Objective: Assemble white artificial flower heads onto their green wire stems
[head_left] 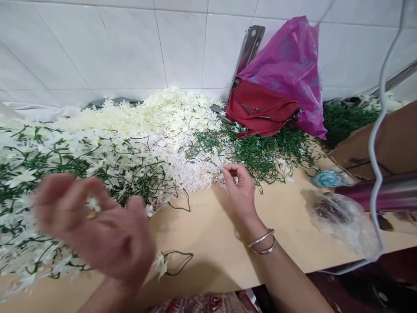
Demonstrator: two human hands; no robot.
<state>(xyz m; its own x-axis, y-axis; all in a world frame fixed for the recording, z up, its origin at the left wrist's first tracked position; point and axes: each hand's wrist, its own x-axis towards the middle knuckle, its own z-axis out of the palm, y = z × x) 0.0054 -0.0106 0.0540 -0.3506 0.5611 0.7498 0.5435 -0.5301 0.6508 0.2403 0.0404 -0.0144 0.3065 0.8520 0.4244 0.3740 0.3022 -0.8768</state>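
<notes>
Loosely, the blurred left hand (109, 237) curls, fingers apart, above thin-petalled white flowers (22, 177) and wiry green stems (257, 152) heaped on the smooth table (192, 224). The right hand (241, 191) presses thumb and forefinger together by slender white bits (190, 167); whether pinching one, I cannot tell.

Slim, rounded, shiny silver-coloured metal bangles (262, 238) are circling the right wrist (251, 222), while patterned reddish-brown fabric clothing (202, 303) is showing at the near edge.
</notes>
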